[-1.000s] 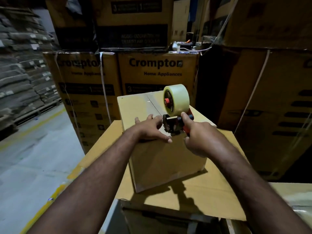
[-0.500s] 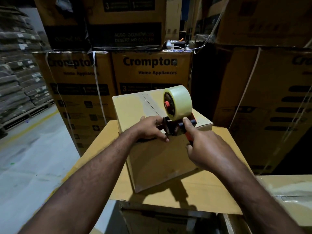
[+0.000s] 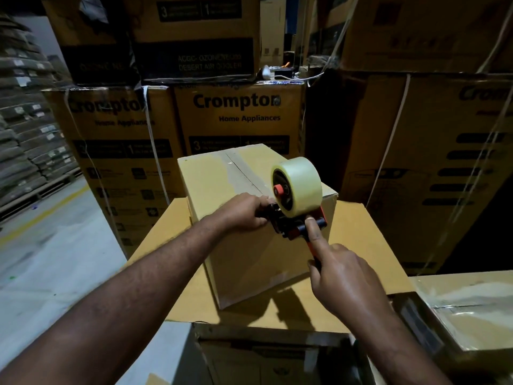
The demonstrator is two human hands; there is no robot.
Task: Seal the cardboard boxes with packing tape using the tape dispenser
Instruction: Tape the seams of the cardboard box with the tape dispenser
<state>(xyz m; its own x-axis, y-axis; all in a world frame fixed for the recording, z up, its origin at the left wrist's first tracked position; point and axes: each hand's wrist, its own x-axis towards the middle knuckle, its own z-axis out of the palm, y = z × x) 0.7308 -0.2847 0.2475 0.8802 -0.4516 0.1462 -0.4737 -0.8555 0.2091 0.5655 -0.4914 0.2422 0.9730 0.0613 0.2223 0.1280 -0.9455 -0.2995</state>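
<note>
Tall Crompton cartons bound with white straps stand stacked along the back, with another large dark carton at the right. Grey stacked bundles line the far left beside the pale warehouse floor. In front lies a flat cardboard sheet that carries the work. A taped box sits just beyond its right edge. The plain cardboard box stands on the middle of the sheet, nearer its far edge, with one lower corner turned toward the near edge. A strip of clear tape runs along the seam of its top face. The tape dispenser, black and orange, sits at the box's near top edge, where the top meets the front face. It carries a fat roll of pale tape standing upright above it. The right hand grips the orange handle from below and to the right, with its index finger stretched out along the dispenser's body. The left hand rests on the box's near top edge, its fingers curled against the dispenser's black front end. Whether it also pinches the tape there cannot be told.
</note>
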